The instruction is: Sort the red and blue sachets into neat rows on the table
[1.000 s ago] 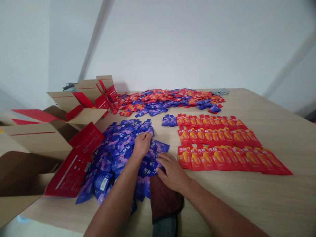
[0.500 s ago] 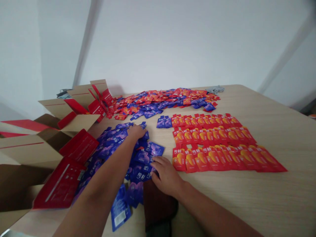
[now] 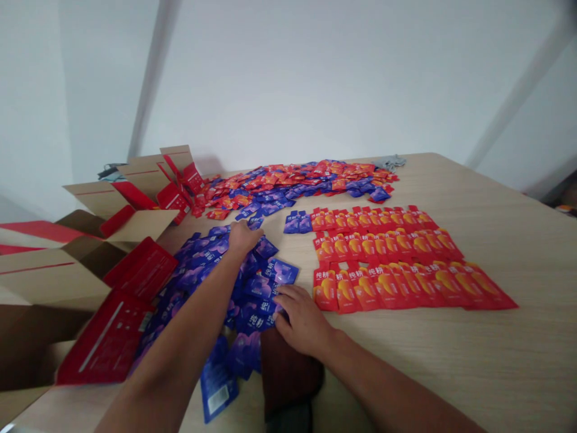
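A loose pile of purple pouches (image 3: pixel 205 255) lies on the pale wooden table (image 3: pixel 496 355), spread beneath and around both hands. At its far edge, my left hand (image 3: pixel 243 239) is closed on a purple pouch (image 3: pixel 256 223), whose top sticks out past the fingers. My right hand (image 3: pixel 301 316) rests at the pile's right side, fingers stretched out over the pouches and apart from the red ones. To the right, red pouches (image 3: pixel 378 285) printed with orange fruit overlap in three rows. Two purple pouches (image 3: pixel 298 222) stand at the left end of the farthest row.
Open cardboard boxes (image 3: pixel 40 270) with red flaps crowd the left side. A long mixed heap of red and purple pouches (image 3: pixel 293 183) runs along the back near the wall. Grey cloth (image 3: pixel 390 162) lies behind it. A dark red-brown item (image 3: pixel 288 379) sits at the front.
My left hand has shifted slightly left and away from me, its fingers now closed around a purple pouch. My right hand has stayed nearly still; the view has moved a little.
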{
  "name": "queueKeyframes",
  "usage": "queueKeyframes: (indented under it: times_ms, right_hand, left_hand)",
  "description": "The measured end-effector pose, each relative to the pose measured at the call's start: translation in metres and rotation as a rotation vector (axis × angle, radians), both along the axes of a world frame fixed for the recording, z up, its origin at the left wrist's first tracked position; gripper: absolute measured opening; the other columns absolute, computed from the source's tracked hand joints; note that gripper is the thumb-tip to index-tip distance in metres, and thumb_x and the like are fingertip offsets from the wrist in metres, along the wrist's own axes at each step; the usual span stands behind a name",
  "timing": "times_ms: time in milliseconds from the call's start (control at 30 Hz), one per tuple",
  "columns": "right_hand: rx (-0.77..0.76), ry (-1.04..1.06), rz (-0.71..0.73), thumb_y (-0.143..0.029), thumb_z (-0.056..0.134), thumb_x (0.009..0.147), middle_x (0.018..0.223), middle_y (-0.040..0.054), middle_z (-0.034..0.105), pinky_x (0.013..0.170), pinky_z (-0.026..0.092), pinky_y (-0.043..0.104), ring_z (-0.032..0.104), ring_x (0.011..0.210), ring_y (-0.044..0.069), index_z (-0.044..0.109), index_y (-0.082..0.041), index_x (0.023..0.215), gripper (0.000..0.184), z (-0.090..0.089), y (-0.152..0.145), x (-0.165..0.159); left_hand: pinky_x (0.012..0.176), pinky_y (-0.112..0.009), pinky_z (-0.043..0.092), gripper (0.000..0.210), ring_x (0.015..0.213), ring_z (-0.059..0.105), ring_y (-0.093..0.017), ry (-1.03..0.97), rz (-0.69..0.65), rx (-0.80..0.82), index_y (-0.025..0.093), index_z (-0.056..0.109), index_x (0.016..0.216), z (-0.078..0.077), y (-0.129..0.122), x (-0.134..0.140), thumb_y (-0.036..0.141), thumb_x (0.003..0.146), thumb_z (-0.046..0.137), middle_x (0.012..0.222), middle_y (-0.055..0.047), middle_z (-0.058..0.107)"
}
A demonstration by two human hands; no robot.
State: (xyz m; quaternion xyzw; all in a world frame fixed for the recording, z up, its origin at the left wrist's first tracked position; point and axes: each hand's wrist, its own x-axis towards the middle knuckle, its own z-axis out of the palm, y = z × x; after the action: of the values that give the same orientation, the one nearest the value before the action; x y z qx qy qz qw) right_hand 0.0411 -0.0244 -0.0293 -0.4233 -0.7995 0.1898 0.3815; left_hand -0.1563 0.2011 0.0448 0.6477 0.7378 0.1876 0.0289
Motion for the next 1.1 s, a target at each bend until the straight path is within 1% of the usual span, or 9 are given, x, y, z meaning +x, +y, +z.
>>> queueKeyframes:
  times_ms: [233, 400, 500, 600, 733, 900, 967, 1033, 1100]
  right_hand:
    - [-0.012, 0.044, -0.031, -0.026, 0.066, 0.097, 0.132, 0.0145, 0.072, 0.117, 0.047, 0.049, 0.062, 0.128, 0.029, 0.072, -0.016, 0.129, 0.034, 0.0, 0.001, 0.0]
    - [-0.005, 0.042, -0.013, -0.025, 0.068, 0.095, 0.135, 0.0149, 0.072, 0.119, 0.046, 0.05, 0.062, 0.132, 0.03, 0.072, -0.018, 0.131, 0.037, -0.006, 0.002, 0.0]
    - [-0.005, 0.11, -0.023, -0.027, 0.066, 0.098, 0.137, 0.0153, 0.071, 0.123, 0.041, 0.054, 0.06, 0.136, 0.031, 0.07, -0.019, 0.135, 0.038, -0.004, -0.001, -0.001]
    - [-0.071, 0.309, -0.073, -0.034, 0.059, 0.104, 0.14, 0.0144, 0.069, 0.12, 0.045, 0.052, 0.061, 0.135, 0.03, 0.064, -0.021, 0.142, 0.04, 0.004, -0.003, 0.0]
    - [-0.263, 0.631, -0.099, -0.043, 0.053, 0.108, 0.12, 0.0086, 0.075, 0.098, 0.057, 0.039, 0.071, 0.112, 0.025, 0.066, -0.024, 0.131, 0.033, 0.016, -0.002, 0.0]
    - [-0.387, 0.762, -0.238, -0.053, 0.059, 0.104, 0.093, 0.0042, 0.075, 0.079, 0.056, 0.033, 0.07, 0.088, 0.023, 0.069, -0.022, 0.105, 0.033, 0.019, 0.007, 0.004]
    - [-0.402, 0.775, -0.325, -0.055, 0.059, 0.103, 0.084, 0.0029, 0.072, 0.071, 0.054, 0.032, 0.067, 0.078, 0.022, 0.067, -0.022, 0.096, 0.035, 0.017, 0.009, 0.006]
    - [-0.412, 0.801, -0.379, -0.058, 0.058, 0.102, 0.074, 0.0006, 0.067, 0.062, 0.05, 0.031, 0.062, 0.068, 0.02, 0.063, -0.023, 0.088, 0.038, 0.015, 0.01, 0.008]
    - [-0.41, 0.831, -0.371, -0.059, 0.06, 0.101, 0.072, -0.0008, 0.064, 0.06, 0.048, 0.03, 0.06, 0.065, 0.019, 0.062, -0.024, 0.088, 0.037, 0.014, 0.011, 0.008]
  left_hand:
    - [0.102, -0.041, 0.053, 0.063, 0.112, 0.069, -0.029, -0.214, -0.154, 0.365, 0.014, 0.065, 0.136, 0.015, -0.07, 0.005, 0.048, 0.084, 0.075, 0.128, -0.015, 0.071]
    - [0.113, -0.049, 0.047, 0.074, 0.123, 0.065, -0.032, -0.208, -0.218, 0.476, 0.017, 0.056, 0.149, 0.027, -0.099, 0.007, 0.045, 0.084, 0.078, 0.135, -0.015, 0.067]
    - [0.108, -0.047, 0.052, 0.087, 0.122, 0.066, -0.031, -0.423, -0.229, 0.366, 0.018, 0.05, 0.155, 0.028, -0.116, 0.014, 0.049, 0.08, 0.084, 0.141, -0.015, 0.066]
    - [0.106, -0.047, 0.054, 0.094, 0.122, 0.067, -0.032, -0.572, -0.307, 0.148, 0.017, 0.052, 0.154, 0.016, -0.137, 0.023, 0.052, 0.075, 0.089, 0.14, -0.014, 0.067]
    - [0.111, -0.049, 0.051, 0.091, 0.128, 0.064, -0.035, -0.489, -0.535, 0.02, 0.019, 0.055, 0.153, -0.002, -0.161, 0.033, 0.045, 0.074, 0.091, 0.144, -0.015, 0.065]
    - [0.121, -0.049, 0.042, 0.093, 0.14, 0.056, -0.035, -0.51, -0.791, -0.102, 0.023, 0.054, 0.154, -0.002, -0.171, 0.035, 0.041, 0.072, 0.094, 0.152, -0.014, 0.06]
    - [0.112, -0.045, 0.05, 0.077, 0.129, 0.064, -0.032, -0.607, -0.814, -0.173, 0.023, 0.06, 0.145, -0.002, -0.17, 0.034, 0.045, 0.078, 0.091, 0.142, -0.012, 0.067]
    - [0.087, -0.036, 0.059, 0.047, 0.097, 0.073, -0.024, -0.708, -0.809, -0.258, 0.021, 0.067, 0.126, -0.003, -0.169, 0.034, 0.047, 0.09, 0.08, 0.114, -0.007, 0.075]
    - [0.061, -0.028, 0.053, 0.032, 0.065, 0.066, -0.016, -0.802, -0.771, -0.334, 0.02, 0.065, 0.11, -0.006, -0.17, 0.035, 0.049, 0.097, 0.069, 0.085, 0.0, 0.07]
